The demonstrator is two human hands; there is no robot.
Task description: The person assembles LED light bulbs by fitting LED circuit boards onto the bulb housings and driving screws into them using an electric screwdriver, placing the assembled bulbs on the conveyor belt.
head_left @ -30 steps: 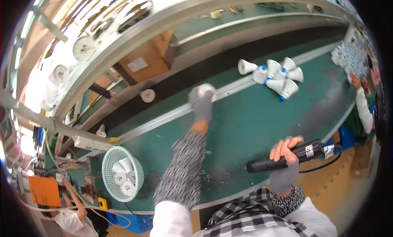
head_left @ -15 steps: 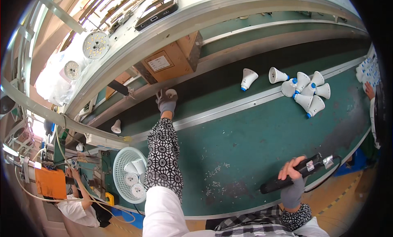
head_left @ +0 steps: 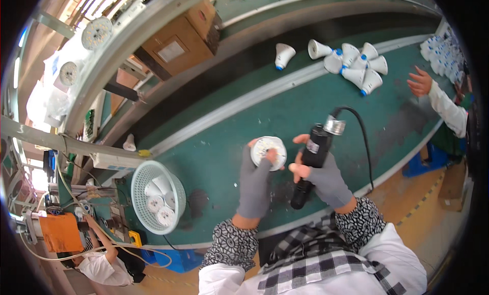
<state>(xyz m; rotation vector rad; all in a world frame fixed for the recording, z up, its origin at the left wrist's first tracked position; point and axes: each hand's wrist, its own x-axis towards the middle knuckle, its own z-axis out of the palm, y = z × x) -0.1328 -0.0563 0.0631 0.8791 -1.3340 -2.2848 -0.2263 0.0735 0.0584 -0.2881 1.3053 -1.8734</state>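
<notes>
My left hand (head_left: 254, 183), in a grey fingerless glove, grips a white LED bulb body (head_left: 262, 146) over the near middle of the table. Its round LED board faces up, with my thumb lying over it. Close by on the right, my right hand (head_left: 328, 182) is wrapped round a black corded handheld tool (head_left: 317, 146). The tool is tilted, its silver metal end pointing away from me and its dark lower end near my left wrist. A small gap separates tool and bulb. The bulb's underside is hidden by my hand.
Left of me stands a pale green basket (head_left: 180, 193) with several bulbs. Cone-shaped white bulbs with blue caps (head_left: 359, 63) lie grouped at far right. A cardboard box (head_left: 175, 45) sits beyond the dark belt (head_left: 204, 86). At right is another person's hand (head_left: 420, 83); another person works at lower left.
My left hand has come back from the belt with the bulb body to the near table. My right hand has brought the tool leftward beside it. The view has shifted.
</notes>
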